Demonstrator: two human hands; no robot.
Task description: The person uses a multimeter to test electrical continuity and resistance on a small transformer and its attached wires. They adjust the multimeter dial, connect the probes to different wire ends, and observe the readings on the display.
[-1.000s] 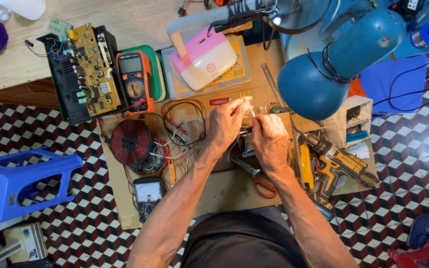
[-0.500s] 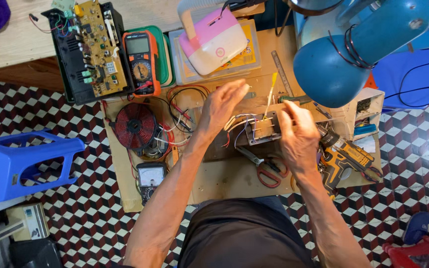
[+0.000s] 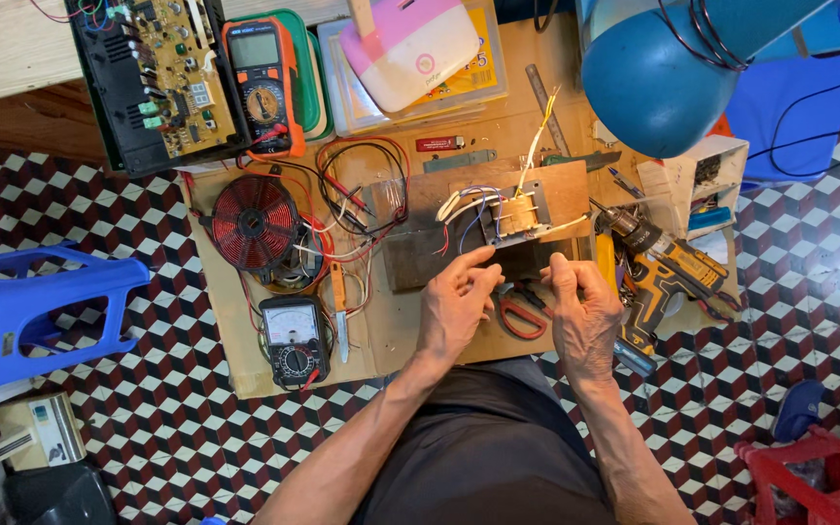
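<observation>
Checkered floor, cardboard work mat [image 3: 245, 360] | my left hand [image 3: 454, 303] empty, fingertips at transformer [image 3: 517, 216] wires | right hand [image 3: 583, 316] empty, loosely curled beside pliers [image 3: 517, 309].

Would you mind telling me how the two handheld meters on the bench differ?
The orange-cased digital multimeter has a grey screen and lies at the bench's far edge; the black analogue meter has a white needle scale and lies at the near edge. Both have a round selector dial.
</observation>
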